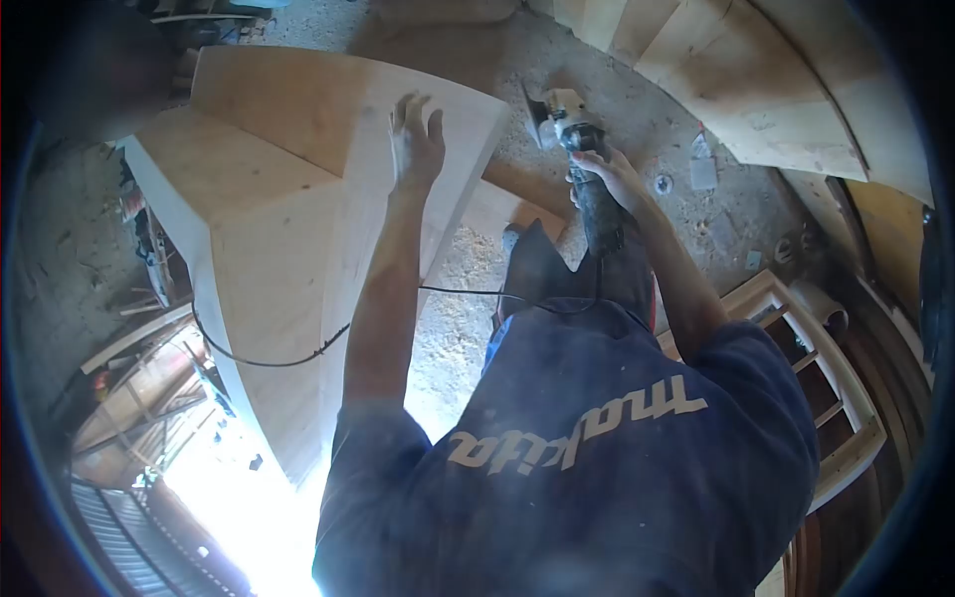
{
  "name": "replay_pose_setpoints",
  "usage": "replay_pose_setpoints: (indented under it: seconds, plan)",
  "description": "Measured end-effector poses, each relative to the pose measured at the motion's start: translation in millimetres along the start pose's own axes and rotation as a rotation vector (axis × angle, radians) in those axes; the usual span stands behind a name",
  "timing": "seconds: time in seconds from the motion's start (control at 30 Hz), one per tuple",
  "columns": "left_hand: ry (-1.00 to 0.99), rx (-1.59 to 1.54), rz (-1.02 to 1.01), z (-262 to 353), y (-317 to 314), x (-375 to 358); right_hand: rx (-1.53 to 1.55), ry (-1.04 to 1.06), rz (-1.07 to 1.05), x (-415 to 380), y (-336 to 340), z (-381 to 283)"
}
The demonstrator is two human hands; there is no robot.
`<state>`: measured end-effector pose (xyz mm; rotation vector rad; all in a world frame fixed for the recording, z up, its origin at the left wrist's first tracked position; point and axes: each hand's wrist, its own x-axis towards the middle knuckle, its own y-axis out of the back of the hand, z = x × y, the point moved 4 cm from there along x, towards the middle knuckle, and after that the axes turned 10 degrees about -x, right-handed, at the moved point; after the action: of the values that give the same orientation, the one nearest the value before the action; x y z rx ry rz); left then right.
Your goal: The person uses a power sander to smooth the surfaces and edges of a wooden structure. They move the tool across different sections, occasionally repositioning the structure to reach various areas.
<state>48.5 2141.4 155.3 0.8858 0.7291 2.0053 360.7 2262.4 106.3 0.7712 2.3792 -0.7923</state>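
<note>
My left hand (416, 144) is raised over a pale wooden panel (269, 224), its fingers apart and nothing in them. The panel is large, with an angled joint across its face, and stands on my left. My right hand (609, 177) is wrapped round the body of an angle grinder (577, 124), to the right of the panel's edge. The grinder's disc (538, 114) faces the panel side, a short gap away from the wood. Its dark rear body points back toward my legs.
A black cord (468, 291) crosses the panel and passes in front of my body. Sawdust (448, 328) covers the floor. Curved wooden panels (736, 80) lie at the upper right, and a slatted wooden frame (846, 438) stands at the right. Bright light enters at the lower left.
</note>
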Motion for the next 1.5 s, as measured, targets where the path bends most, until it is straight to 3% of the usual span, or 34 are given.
replay_pose_setpoints:
  seconds: [0.1,0.3,0.37,0.57,0.9,0.97,1.1,1.17,1.4,1.5]
  plan:
    - [0.065,0.194,-0.041,-8,-40,4,-0.089,-0.002,-0.013,8,8,1]
    - [0.029,0.265,-0.002,-8,-52,4,-0.252,-0.018,-0.040,26,15,19]
    - [0.044,0.271,-0.008,-5,-52,5,-0.311,0.089,0.008,38,18,31]
    - [0.072,0.288,-0.043,-1,-50,3,-0.263,-0.070,-0.048,46,25,24]
    - [0.070,0.318,-0.029,-7,-55,4,-0.354,-0.085,-0.011,47,27,26]
    - [0.074,0.316,-0.024,-8,-56,3,-0.391,0.033,0.003,38,27,33]
    - [0.074,0.323,-0.007,-6,-54,3,-0.385,0.018,-0.016,44,28,35]
    - [0.065,0.340,-0.015,-5,-54,2,-0.251,-0.135,-0.051,51,32,32]
    - [0.041,0.331,-0.020,-4,-54,3,-0.192,-0.162,-0.014,40,43,28]
    - [0.059,0.295,-0.044,-7,-55,4,-0.360,-0.047,-0.028,40,40,14]
